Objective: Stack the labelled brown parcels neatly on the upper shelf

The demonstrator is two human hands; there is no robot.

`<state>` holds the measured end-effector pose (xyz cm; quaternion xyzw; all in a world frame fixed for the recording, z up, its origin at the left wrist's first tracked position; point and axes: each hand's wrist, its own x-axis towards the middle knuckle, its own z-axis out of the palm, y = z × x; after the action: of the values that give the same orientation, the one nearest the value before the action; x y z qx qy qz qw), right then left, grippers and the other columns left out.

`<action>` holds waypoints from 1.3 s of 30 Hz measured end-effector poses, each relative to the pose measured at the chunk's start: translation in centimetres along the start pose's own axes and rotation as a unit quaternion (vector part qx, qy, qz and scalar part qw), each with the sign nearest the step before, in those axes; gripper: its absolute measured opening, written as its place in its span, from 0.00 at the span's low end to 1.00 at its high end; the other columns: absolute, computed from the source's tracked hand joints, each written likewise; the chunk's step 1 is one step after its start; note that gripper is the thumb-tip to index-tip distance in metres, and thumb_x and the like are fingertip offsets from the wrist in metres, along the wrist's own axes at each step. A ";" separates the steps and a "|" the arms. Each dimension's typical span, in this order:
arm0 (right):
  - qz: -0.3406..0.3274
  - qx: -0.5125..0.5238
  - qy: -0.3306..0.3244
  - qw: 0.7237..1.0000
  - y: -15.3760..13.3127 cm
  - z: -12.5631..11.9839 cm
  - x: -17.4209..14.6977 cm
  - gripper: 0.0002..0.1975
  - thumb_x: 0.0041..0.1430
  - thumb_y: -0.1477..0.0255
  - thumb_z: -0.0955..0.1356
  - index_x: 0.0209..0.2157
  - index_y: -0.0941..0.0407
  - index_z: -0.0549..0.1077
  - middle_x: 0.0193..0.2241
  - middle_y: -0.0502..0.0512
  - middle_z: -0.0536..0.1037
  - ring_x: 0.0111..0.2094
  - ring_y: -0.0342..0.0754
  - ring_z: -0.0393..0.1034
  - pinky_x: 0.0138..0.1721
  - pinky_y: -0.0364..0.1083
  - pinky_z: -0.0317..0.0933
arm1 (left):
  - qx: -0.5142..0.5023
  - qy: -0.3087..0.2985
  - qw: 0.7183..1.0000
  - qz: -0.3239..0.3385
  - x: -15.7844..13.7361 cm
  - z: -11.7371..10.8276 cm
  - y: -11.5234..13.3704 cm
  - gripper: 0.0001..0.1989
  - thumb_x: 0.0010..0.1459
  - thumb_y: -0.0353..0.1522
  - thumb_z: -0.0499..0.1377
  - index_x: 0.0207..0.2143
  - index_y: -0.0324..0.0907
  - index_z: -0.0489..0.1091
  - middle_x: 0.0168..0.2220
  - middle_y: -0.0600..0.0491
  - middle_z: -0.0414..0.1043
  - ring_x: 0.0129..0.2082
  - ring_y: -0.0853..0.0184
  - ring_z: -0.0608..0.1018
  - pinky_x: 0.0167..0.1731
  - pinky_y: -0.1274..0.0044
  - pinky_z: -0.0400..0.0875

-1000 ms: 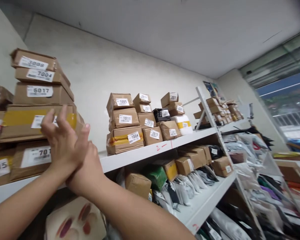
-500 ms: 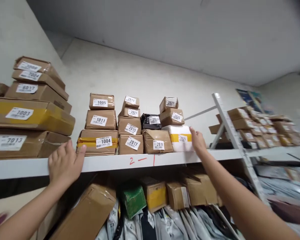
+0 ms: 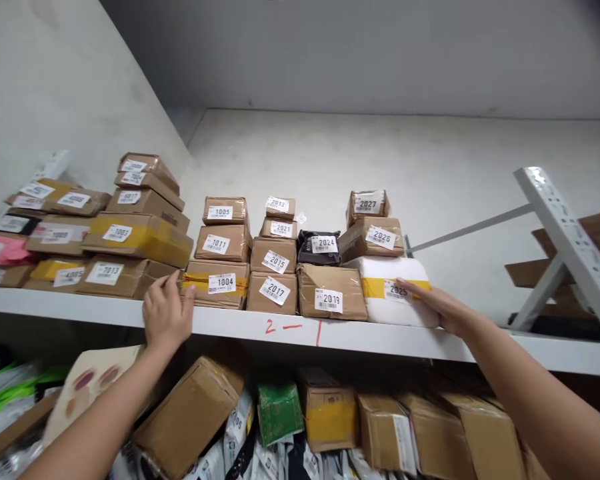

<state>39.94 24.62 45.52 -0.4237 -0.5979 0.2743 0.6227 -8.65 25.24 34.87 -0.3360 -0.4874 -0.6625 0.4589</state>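
Observation:
My left hand point(image 3: 167, 312) rests at the front edge of the white shelf point(image 3: 360, 337), fingers bent over the edge and thumb apart. It is beside the left end of the carton labelled 1004 point(image 3: 193, 300), next to the carton labelled 7013 point(image 3: 135, 283). My right hand point(image 3: 437, 307) lies against the white package point(image 3: 380, 310) labelled 2025, its fingers stretched out across the front label and yellow tape. Above that package sit cartons labelled 2026 point(image 3: 357, 243) and 2027 point(image 3: 380, 212). Left of it stands the carton labelled 2019 point(image 3: 315, 283).
A black package point(image 3: 307, 253) tops carton 2019. Stacked cartons point(image 3: 227, 241) and a pink package point(image 3: 17, 250) fill the left. A slanted white shelf post point(image 3: 563, 247) rises at right. Below are a green box point(image 3: 280, 413), brown cartons point(image 3: 440, 433) and bagged items.
The view has shifted, bringing more of the left stacks into sight. My right fingers have moved from the white package's right edge onto its front. My left hand stays at the shelf edge.

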 end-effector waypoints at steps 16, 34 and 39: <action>-0.059 -0.068 -0.085 0.992 -0.8 6.2 -0.4 0.28 0.42 0.56 0.77 0.44 0.54 0.74 0.44 0.58 0.80 0.42 0.54 0.75 0.29 0.42 0.69 | 0.011 -0.002 1.000 -0.021 -0.3 0.5 0.2 0.47 0.61 0.55 0.33 0.62 0.22 0.55 0.61 0.23 0.51 0.60 0.36 0.58 0.60 0.48 0.51; -0.373 -0.131 0.301 0.868 -1.9 11.6 -4.4 0.42 0.50 0.50 0.66 0.58 0.62 0.55 0.57 0.74 0.62 0.59 0.65 0.57 0.61 0.60 0.54 | 0.014 -0.022 0.999 -0.045 -0.4 0.2 0.4 0.37 0.62 0.47 0.43 0.62 0.25 0.57 0.63 0.25 0.49 0.63 0.38 0.56 0.62 0.50 0.51; -0.545 -0.186 0.200 0.793 -6.4 22.0 -6.4 0.27 0.55 0.59 0.65 0.53 0.56 0.60 0.49 0.65 0.65 0.52 0.60 0.61 0.55 0.58 0.60 | 0.010 -0.022 0.999 -0.045 -0.3 0.1 0.5 0.37 0.63 0.47 0.43 0.62 0.25 0.57 0.63 0.25 0.50 0.62 0.37 0.57 0.61 0.50 0.53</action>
<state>16.57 20.41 46.08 -0.1806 -0.6314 -0.3180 0.6839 -8.04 25.39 34.78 -0.3236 -0.5191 -0.6697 0.4211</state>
